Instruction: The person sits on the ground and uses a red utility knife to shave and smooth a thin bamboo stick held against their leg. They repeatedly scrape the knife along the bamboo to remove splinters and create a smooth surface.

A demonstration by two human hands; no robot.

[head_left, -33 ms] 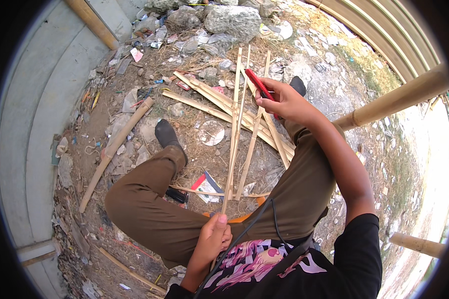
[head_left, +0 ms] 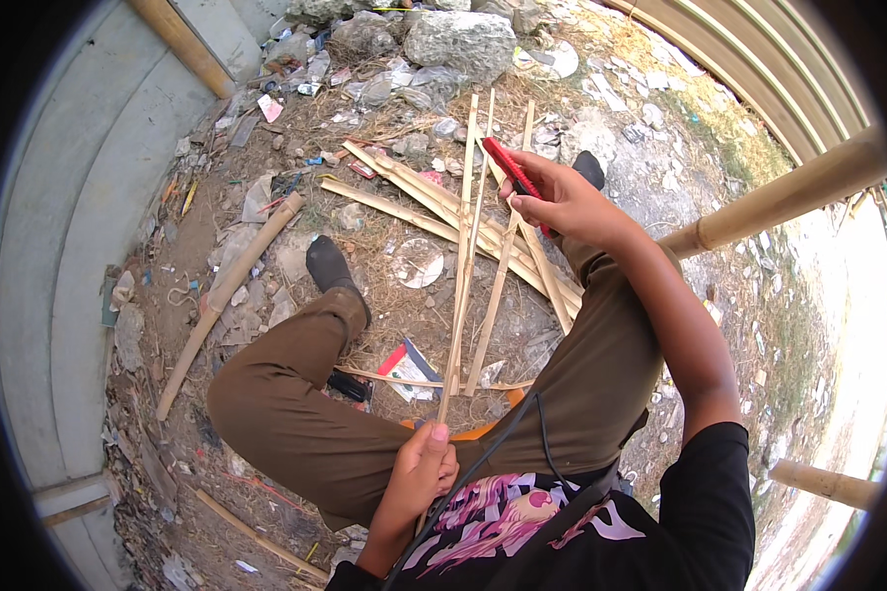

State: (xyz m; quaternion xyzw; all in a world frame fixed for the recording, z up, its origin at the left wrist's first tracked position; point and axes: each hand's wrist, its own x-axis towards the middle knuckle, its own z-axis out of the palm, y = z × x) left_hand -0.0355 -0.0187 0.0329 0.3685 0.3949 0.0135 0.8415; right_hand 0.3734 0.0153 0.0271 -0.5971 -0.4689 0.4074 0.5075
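Note:
My left hand (head_left: 422, 471) is closed around the near end of a thin bamboo strip (head_left: 453, 350), close to my lap. That strip stretches away from me over other split strips on the ground. Higher up, my right hand (head_left: 562, 200) grips a red box cutter (head_left: 508, 165) with a ridged handle, angled up and to the left. A blade cannot be made out clearly. The cutter is over the far part of the strips; whether it touches one I cannot tell. Several wider bamboo strips (head_left: 394, 209) lie crossed beneath, between my feet.
A bamboo pole (head_left: 229, 279) lies on the littered ground at left, by a grey wall (head_left: 69, 227). Another thick pole (head_left: 788, 202) juts in from the right. Rocks (head_left: 460, 44) sit at the far side. A black cable (head_left: 488, 448) crosses my lap.
The red box cutter has turned slightly in my right hand, showing more of its ridged side. My left hand and the strips look the same.

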